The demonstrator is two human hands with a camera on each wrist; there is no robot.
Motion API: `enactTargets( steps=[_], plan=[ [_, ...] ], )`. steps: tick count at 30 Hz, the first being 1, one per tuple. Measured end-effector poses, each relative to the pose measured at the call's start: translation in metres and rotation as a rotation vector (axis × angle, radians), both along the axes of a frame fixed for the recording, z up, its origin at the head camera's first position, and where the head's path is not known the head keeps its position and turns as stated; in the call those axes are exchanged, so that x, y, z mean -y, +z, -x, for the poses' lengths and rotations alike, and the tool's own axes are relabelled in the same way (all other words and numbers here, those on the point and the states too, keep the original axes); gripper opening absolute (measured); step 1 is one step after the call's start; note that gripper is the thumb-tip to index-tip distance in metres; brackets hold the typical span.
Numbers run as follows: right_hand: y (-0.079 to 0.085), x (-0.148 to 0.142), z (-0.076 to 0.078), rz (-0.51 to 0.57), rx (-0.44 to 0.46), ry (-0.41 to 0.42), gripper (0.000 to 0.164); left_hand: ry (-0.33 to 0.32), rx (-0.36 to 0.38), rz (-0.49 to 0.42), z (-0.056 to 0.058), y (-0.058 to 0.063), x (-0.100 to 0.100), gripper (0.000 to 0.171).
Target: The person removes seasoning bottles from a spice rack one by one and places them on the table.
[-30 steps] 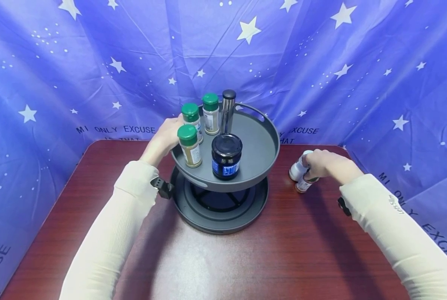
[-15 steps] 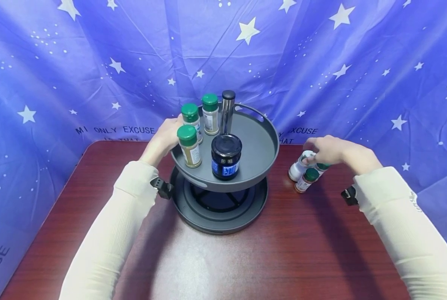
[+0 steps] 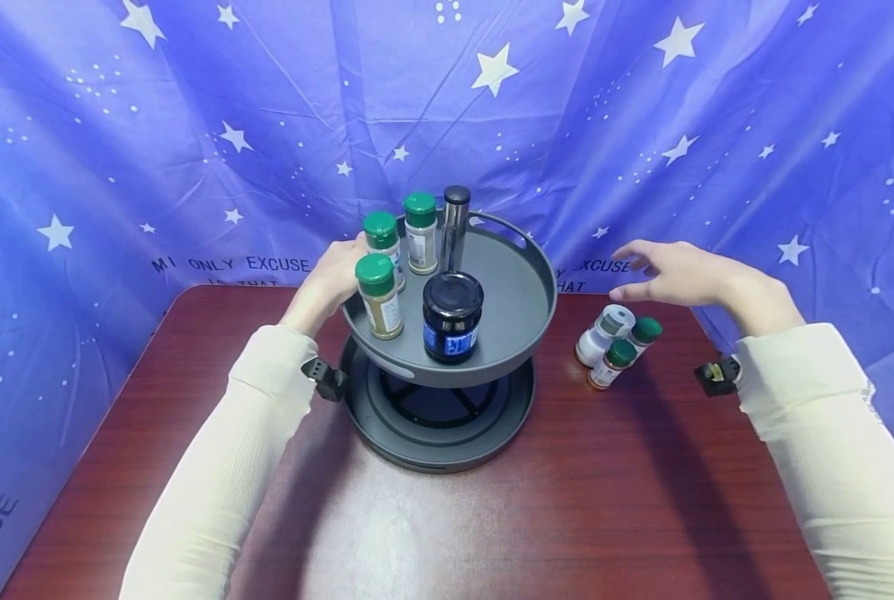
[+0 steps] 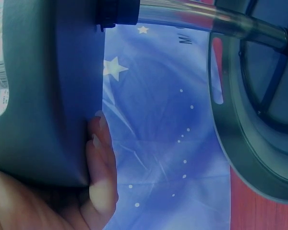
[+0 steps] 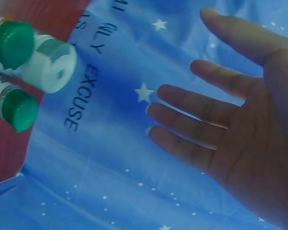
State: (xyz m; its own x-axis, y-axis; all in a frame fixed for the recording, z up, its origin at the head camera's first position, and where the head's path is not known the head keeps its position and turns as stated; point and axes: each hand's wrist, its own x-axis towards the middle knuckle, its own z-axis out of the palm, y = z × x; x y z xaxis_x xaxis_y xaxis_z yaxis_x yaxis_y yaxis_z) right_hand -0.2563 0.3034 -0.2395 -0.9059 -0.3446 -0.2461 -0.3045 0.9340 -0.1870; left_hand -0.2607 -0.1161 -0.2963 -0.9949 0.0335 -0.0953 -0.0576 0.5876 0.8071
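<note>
My left hand (image 3: 337,272) grips the left rim of the upper tray (image 3: 517,312) of a grey two-tier turntable; in the left wrist view its fingers (image 4: 102,177) curl against the tray's underside. Three green-capped spice bottles (image 3: 381,307) stand on that tray's left side, with a dark lidded jar (image 3: 452,312) at the front. My right hand (image 3: 679,273) is in the air with its fingers spread, holding nothing. Below and left of it on the table stand a white bottle (image 3: 602,335) and two small green-capped bottles, one in front (image 3: 611,364), the other (image 3: 645,332) to the right.
A post (image 3: 456,229) with a black top rises from the upper tray. The lower tray (image 3: 439,446) rests on the red-brown table (image 3: 566,500). A blue star-printed curtain (image 3: 282,150) hangs behind the table and at both sides.
My right hand has let go of the small bottles, lifted up and to the right, and its fingers have spread. The left hand stays on the tray rim.
</note>
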Motion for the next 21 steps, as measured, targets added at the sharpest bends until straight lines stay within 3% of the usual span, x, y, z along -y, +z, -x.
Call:
enactTargets(
  steps=[11,21],
  plan=[
    [0.029,0.014,-0.009,0.084,0.013,0.016,0.078,0.000,0.005,-0.002,0.000,-0.001,0.001,0.061],
    [0.039,0.034,-0.014,0.065,-0.025,0.099,0.085,0.000,0.015,-0.001,0.002,0.000,0.000,0.060]
  ],
)
